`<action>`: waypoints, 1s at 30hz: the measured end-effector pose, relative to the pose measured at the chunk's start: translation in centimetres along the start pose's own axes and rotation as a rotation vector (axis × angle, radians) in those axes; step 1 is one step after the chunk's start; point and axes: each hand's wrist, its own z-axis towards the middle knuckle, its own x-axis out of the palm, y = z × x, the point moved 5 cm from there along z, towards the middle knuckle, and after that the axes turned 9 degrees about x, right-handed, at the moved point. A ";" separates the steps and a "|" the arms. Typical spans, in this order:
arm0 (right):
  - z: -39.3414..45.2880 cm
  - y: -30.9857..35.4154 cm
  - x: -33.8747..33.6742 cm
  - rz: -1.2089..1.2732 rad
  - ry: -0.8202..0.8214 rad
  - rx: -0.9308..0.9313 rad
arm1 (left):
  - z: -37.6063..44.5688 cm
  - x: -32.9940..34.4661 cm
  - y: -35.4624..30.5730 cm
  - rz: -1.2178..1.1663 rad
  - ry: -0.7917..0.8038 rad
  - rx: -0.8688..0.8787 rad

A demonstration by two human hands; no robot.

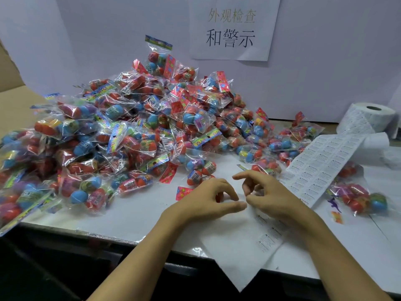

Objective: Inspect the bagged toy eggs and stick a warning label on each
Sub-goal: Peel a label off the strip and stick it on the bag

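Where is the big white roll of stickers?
In the head view, the label roll stands far right on the table, against the back wall, behind its unrolled strip.

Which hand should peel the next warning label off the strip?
The right hand, probably: it lies on the label strip, which runs off to the right. The left hand rests over a bag of eggs.

Both bare forearms reach forward, converging; left hand [208, 198] lies palm down, fingers curled, thumb extended rightward; right hand [269, 192] faces it, index finger stretched out, other fingers bent, thumbs nearly touching.
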 end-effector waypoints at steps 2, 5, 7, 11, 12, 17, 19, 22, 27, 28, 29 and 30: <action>0.0 0.1 0.1 0.000 -0.003 -0.007 | 0.5 0.6 -0.4 0.069 0.034 -0.015; 0.1 0.0 0.0 0.024 -0.027 -0.008 | 1.0 2.2 -0.9 0.197 0.056 -0.076; 0.3 -0.2 -0.4 0.063 -0.081 0.005 | 1.3 3.1 -1.7 0.252 0.079 -0.105; 0.4 -0.5 -1.1 0.167 -0.204 0.022 | 1.5 3.3 -2.4 0.227 0.140 -0.169; 0.4 -0.4 -1.2 0.212 -0.215 0.012 | 1.5 3.2 -2.4 0.205 0.149 -0.182; 0.1 -0.1 -2.2 0.439 -0.281 -0.029 | 1.4 3.0 -2.3 0.067 0.098 -0.185; -0.4 0.2 -2.8 0.455 -0.381 -0.079 | 1.3 2.4 -1.9 -0.020 0.059 -0.184; -1.2 0.9 -3.4 0.345 -0.500 -0.199 | 0.9 1.5 -1.0 -0.218 -0.025 -0.175; -1.5 1.7 -2.5 0.118 -0.365 -0.316 | 0.0 1.1 0.6 -0.428 -0.136 -0.227; -1.4 1.7 -2.2 0.090 -0.320 -0.308 | -0.1 1.0 0.8 -0.443 -0.163 -0.229; -1.3 1.8 -1.9 0.066 -0.284 -0.296 | -0.2 0.9 0.9 -0.453 -0.177 -0.225; -1.2 1.8 -1.6 0.050 -0.261 -0.282 | -0.3 1.0 0.9 -0.461 -0.178 -0.220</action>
